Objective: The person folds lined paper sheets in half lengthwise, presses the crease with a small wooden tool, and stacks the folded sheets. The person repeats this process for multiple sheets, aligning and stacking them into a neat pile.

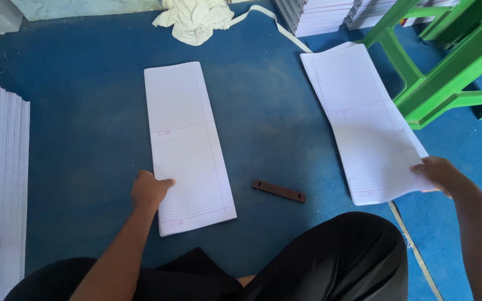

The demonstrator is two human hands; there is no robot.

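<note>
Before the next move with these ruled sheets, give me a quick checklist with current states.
1. Left hand on left sheets, pressing the near edge: ok.
2. Right hand gripping right sheets at the near corner: ok.
3. Left sheets flat on the blue mat: ok.
4. Right sheets flat: not ok, near end curls upward.
5. Brown strip clear of both stacks: ok.
6. Sheet count per stack: cannot tell.

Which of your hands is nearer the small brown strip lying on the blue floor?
Left. The left hand rests on the lined sheet stack just left of the brown strip; the right hand grips the other stack, farther off to the strip's right.
</note>
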